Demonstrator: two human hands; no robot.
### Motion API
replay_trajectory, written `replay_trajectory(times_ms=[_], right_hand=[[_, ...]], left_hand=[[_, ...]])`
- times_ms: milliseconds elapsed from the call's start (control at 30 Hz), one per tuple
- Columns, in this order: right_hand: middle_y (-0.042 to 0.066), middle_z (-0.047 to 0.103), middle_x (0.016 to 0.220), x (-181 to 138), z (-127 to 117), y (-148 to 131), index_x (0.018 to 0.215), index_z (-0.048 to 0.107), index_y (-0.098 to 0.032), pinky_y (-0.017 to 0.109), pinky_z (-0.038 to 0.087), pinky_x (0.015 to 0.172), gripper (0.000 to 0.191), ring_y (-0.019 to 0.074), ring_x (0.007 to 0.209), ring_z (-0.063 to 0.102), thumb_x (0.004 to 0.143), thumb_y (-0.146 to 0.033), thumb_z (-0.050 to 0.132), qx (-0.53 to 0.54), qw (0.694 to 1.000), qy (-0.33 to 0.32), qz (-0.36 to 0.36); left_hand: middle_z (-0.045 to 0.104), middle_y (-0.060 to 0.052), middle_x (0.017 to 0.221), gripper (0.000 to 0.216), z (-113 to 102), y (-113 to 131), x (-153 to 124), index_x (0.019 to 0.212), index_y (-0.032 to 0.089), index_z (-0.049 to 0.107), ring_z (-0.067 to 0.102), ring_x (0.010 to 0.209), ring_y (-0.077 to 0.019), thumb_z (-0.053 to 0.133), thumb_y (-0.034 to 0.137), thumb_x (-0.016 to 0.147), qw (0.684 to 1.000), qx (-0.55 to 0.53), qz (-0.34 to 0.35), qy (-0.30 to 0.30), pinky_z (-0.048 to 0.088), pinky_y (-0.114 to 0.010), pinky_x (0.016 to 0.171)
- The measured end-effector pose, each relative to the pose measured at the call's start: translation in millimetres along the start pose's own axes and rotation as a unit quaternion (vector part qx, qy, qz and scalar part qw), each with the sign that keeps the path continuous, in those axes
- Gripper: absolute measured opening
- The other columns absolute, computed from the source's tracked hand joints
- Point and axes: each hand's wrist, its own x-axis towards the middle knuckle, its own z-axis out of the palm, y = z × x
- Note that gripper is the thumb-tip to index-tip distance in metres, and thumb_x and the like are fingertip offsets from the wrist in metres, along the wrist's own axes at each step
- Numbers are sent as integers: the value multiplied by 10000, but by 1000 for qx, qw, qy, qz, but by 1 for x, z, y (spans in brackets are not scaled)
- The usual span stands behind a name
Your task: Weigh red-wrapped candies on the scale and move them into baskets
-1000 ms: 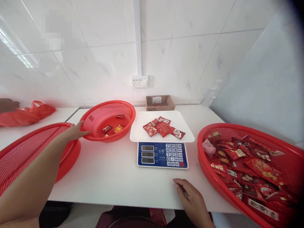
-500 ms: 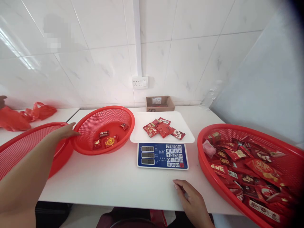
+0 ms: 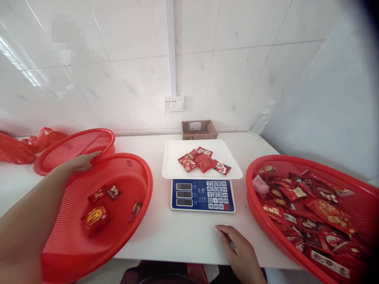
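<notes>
1. Our left hand (image 3: 85, 162) hooks its fingers over the far rim of the near-left red mesh basket (image 3: 149, 177), pressed together on it as far as we can see; some fingertips are hidden.
2. That basket stands at the left of the white table (image 3: 166, 236), tilted, and we count four red wrapped snack packets (image 3: 95, 217) inside, one with a large yellow mark.
3. Our right hand (image 3: 241, 250) rests at the near edge of the table, fingers loosely curled; we cannot tell whether anything is inside them.
4. Just beyond it we have the digital scale (image 3: 203, 195), blue panel facing us, with a small heap of red packets (image 3: 204, 161) on its white pan.
5. To the right, a second red basket (image 3: 251, 193) holds many mostly red packets and one pink one.
6. At far left we see another red basket (image 3: 110, 138) beside red plastic bags (image 3: 17, 150).
7. Behind the scale, a small cardboard box (image 3: 199, 130) sits near the tiled wall, below a white power socket (image 3: 174, 103).
</notes>
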Motion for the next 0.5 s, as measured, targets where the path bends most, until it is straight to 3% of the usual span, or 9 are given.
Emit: replay_trajectory(times_ms=[100, 200, 333, 500], right_hand=[[41, 701, 843, 0, 0, 0, 861, 652, -220, 254, 539, 679, 241, 167, 774, 659, 833, -335, 443, 1, 1000, -5, 4], [40, 700, 843, 0, 0, -1, 864, 647, -221, 260, 539, 677, 238, 168, 770, 656, 834, -336, 442, -1, 1000, -11, 7], [44, 700, 835, 0, 0, -2, 862, 645, -216, 266, 539, 679, 243, 172, 769, 656, 836, -340, 437, 1, 1000, -8, 5], [44, 699, 857, -1, -1, -3, 874, 644, -218, 269, 536, 698, 251, 174, 799, 655, 844, -340, 427, -3, 1000, -17, 13]], left_hand=[[624, 2, 1132, 655, 2, -5, -1, 1236, 156, 487, 559, 1001, -167, 436, -10, 605, 999, 26, 24, -36, 383, -207, 844], [597, -18, 1176, 578, 6, -8, -2, 1192, 148, 525, 527, 1064, -168, 386, -20, 657, 998, 52, 31, -34, 350, -230, 902], [516, 8, 1281, 548, 9, -6, -5, 1137, 186, 552, 377, 1227, -144, 383, -34, 665, 996, 75, 49, -7, 256, -247, 998], [397, 23, 1377, 505, 3, 1, -10, 1178, 211, 501, 181, 1322, -182, 343, 13, 742, 995, 70, 20, 64, 78, -387, 1069]])
